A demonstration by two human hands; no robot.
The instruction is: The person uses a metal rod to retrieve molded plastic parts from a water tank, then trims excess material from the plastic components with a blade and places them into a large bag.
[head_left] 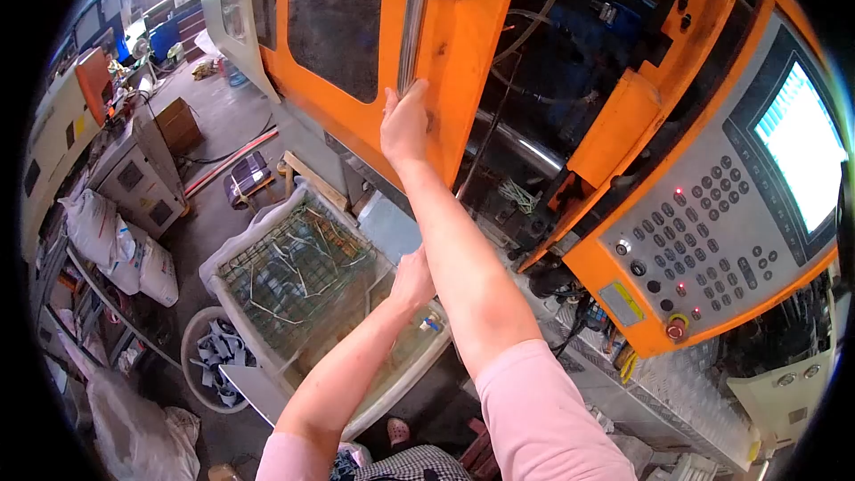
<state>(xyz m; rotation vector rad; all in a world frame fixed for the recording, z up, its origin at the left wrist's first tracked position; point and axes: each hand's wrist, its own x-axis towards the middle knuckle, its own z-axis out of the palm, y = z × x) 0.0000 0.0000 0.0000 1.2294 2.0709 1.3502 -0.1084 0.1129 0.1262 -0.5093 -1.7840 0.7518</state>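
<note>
My right hand (405, 125) is wrapped around the lower end of the metal bar handle (412, 36) on the orange machine door (356, 116). The door has a dark window, and to its right the inside of the machine shows. Lower down, my left hand (414, 278) is beside my right forearm, which hides its fingers, so I cannot make out their pose. It is near a pale blue-grey flat surface (390, 227). Below it stands a large tub (218, 281) with murky water, a wire grid (294, 258) and thin pale strips.
At the right is a control panel (704, 240) with a lit screen (802, 151), buttons and a red knob (677, 328). A round bin (191, 347) of grey pieces stands left of the tub. White sacks (147, 263), a cardboard box (178, 127) and a grey cabinet (138, 178) are farther left.
</note>
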